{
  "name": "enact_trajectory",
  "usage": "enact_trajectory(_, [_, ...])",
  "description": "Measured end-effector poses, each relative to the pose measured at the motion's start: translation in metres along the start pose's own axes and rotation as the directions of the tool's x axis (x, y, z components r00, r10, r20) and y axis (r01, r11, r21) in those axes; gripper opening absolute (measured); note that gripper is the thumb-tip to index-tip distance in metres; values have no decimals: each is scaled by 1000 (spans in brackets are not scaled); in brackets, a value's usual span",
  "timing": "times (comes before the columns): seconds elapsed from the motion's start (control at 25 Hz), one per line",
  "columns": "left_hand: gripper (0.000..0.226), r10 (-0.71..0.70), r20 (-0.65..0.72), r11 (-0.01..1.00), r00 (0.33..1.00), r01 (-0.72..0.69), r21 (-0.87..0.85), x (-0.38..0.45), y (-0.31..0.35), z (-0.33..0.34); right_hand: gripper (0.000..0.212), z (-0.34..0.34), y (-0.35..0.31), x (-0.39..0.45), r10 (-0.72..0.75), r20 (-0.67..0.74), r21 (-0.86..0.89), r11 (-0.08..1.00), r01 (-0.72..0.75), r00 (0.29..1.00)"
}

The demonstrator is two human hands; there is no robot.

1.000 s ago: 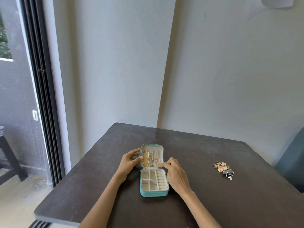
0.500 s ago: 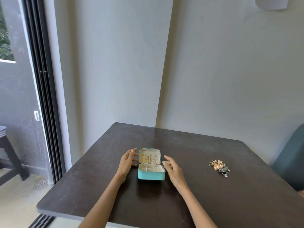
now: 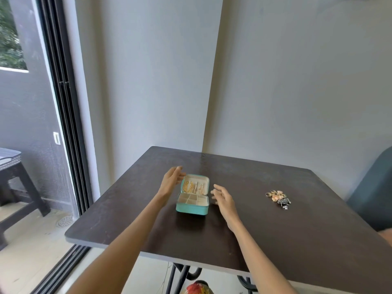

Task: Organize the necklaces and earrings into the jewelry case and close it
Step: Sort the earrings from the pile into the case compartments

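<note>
A small teal jewelry case (image 3: 192,209) stands on the dark table (image 3: 275,240), its lid raised partway. Gold necklaces (image 3: 189,186) hang inside the cream lid. The lower tray's compartments look cream and I cannot tell what is in them. My left hand (image 3: 170,181) hovers just left of the lid with fingers straight, close to its edge. My right hand (image 3: 222,196) floats a little to the right of the case, fingers spread, holding nothing. A small heap of earrings and rings (image 3: 277,197) lies on the table further right.
The table sits in a wall corner. A sliding glass door frame (image 3: 63,124) runs down the left, with a dark stool (image 3: 12,172) outside. A teal chair (image 3: 373,192) stands at the right edge. A red and yellow object (image 3: 198,288) lies under the table.
The lid lay flat open a second ago with both hands at it; it now stands partway up. Both hands have come off the case and sit apart from it. The camera has pulled back.
</note>
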State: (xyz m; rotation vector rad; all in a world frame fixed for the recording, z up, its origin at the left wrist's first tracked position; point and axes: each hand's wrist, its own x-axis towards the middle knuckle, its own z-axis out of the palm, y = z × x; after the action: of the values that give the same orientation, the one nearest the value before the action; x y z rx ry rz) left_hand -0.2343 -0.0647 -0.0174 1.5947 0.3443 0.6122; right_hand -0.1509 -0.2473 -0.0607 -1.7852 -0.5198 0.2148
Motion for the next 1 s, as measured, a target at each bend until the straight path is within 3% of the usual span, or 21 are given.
enact_trajectory(0.2, [30,70,265,995,962,-87,51,2,39,55,16,-19,-1,-9,-18,-146,129,991,37,989])
enact_trajectory(0.36, [25,53,369,986,928,-107,128,-1,11,129,20,-60,17,-8,-24,-255,32,999,34,967])
enact_trajectory(0.52, [26,13,343,985,939,-70,156,-9,-23,211,22,-126,43,-6,-90,-437,-289,956,-45,895])
enact_trajectory(0.68, [34,-18,337,970,942,-66,236,-9,-35,258,16,-162,53,3,-82,-597,-411,885,-217,798])
enact_trajectory(0.84, [36,30,341,935,939,-147,323,-1,-47,270,26,-170,56,20,-79,-529,-621,714,-322,845])
enact_trajectory(1.0, [34,68,346,936,936,-180,303,7,-56,271,24,-171,58,33,-41,-533,-661,643,-386,845])
